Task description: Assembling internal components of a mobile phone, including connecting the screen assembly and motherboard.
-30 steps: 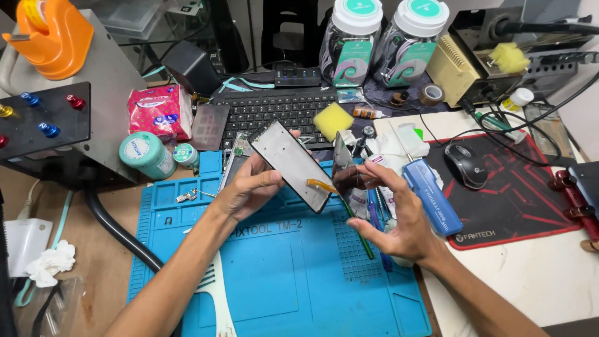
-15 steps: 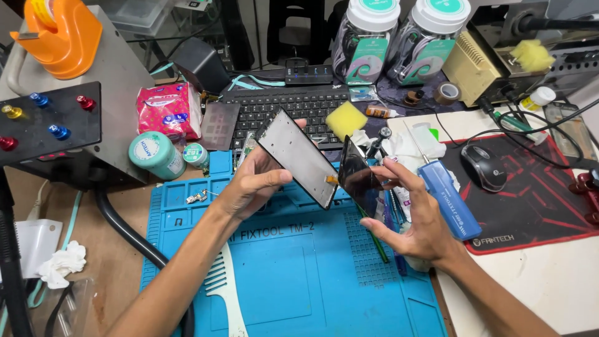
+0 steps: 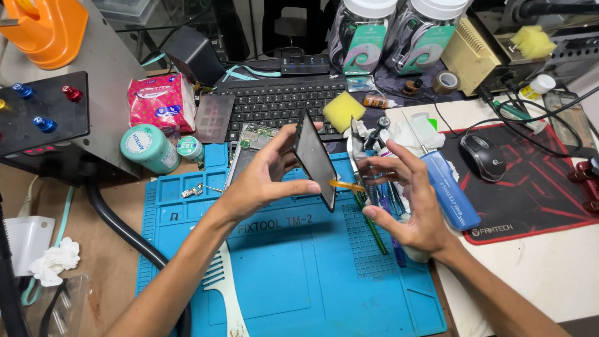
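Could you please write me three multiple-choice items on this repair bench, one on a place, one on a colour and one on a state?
1. Where does the yellow sponge lie?
A. on the black keyboard
B. on the red mouse mat
C. inside the orange funnel

2. What colour is the work mat under the hands?
A. grey
B. blue
C. green

3. How is the dark phone screen panel held?
A. flat on the mat, untouched
B. lifted off the mat, tilted on edge in the left hand
C. clamped in a vise

Answers: 1 A, the sponge rests on the keyboard's right end. 2 B, the mat is bright blue all over. 3 B, the left hand's fingers grip the panel's edges above the mat, while the right hand is spread open beside it.
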